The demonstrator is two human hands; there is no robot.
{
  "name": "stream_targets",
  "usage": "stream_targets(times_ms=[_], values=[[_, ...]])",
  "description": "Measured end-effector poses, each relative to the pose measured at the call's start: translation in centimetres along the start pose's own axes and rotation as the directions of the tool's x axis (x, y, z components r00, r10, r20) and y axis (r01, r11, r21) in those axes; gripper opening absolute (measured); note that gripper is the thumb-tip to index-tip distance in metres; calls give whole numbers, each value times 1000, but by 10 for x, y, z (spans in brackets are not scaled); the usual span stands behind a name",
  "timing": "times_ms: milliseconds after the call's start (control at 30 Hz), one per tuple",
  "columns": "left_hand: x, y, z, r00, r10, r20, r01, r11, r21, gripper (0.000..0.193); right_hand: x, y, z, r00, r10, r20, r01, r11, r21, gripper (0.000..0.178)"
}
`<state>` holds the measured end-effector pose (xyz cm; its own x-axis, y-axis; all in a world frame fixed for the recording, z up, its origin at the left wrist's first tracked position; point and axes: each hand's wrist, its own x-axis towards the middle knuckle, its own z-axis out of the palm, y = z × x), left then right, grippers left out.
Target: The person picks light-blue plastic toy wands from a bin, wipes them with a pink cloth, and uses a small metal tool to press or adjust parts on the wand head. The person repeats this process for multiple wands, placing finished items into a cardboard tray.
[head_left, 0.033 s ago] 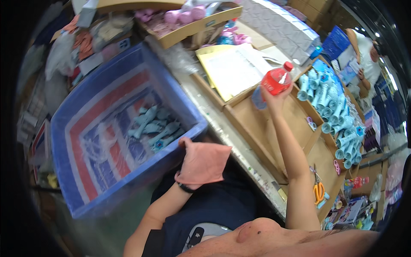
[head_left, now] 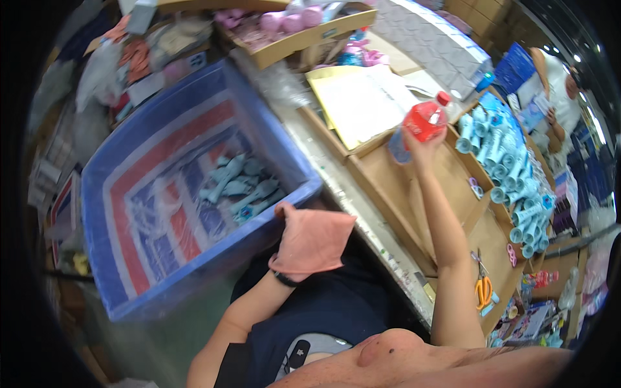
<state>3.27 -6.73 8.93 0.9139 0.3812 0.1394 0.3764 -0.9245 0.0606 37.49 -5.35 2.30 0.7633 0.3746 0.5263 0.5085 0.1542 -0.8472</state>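
Cardboard trays [head_left: 462, 194] at right have raised sides, likely to contain the light-blue parts [head_left: 497, 152]. Over one, the right hand [head_left: 424, 143] curls round a bottle [head_left: 427, 121], presumably for steadiness; whether the pink-covered left hand [head_left: 312, 239], near the blue tub [head_left: 304, 189], grips anything cannot be told.

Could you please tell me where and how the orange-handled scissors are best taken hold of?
Probably grip the scissors by the orange handles, coming from above on the near side. They lie in the cardboard tray with the handles toward the person and the blades pointing away, so this keeps fingers off the edges.
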Motion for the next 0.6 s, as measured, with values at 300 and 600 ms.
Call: stream_targets(times_ms=[300,600], values=[[-19,-21,27,912,-173,-373,194,981,18,13,-58,-89,-49,688,-451,568,707,593,-386,93],[-11,-11,62,900,-112,-421,71,991,-111,16,-110,-165,-29,-22,-558,830,947,-277,-161,56]])
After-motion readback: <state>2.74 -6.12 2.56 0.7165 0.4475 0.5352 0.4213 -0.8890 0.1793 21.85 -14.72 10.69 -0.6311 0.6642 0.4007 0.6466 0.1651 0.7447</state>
